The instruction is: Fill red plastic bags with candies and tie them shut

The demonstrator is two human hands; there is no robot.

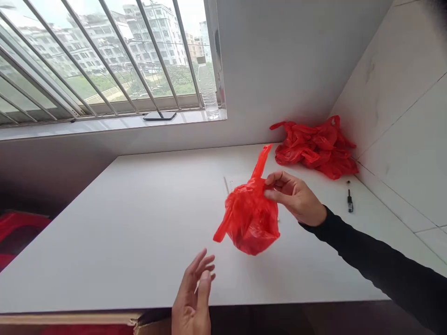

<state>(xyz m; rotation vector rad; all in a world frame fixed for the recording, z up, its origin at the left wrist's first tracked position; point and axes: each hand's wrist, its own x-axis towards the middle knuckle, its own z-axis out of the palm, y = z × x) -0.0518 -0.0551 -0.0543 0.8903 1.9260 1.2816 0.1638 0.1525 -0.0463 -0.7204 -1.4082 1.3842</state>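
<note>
A red plastic bag (252, 218) hangs above the white table, gathered at its top with two handle ends sticking out, one upward and one down to the left. My right hand (296, 197) pinches the bag's upper right side between thumb and fingers. Lower down, near the table's front edge, my left hand (193, 293) is raised with its fingers apart and nothing in it. A gap separates it from the bag's lower left handle. What the bag contains, if anything, cannot be made out.
A heap of red plastic bags (316, 148) lies in the table's back right corner. Near the right wall is a small black object (349, 202). A phone (159, 116) and a clear bottle (208, 90) are on the windowsill. The white table (139, 223) spans below the barred window.
</note>
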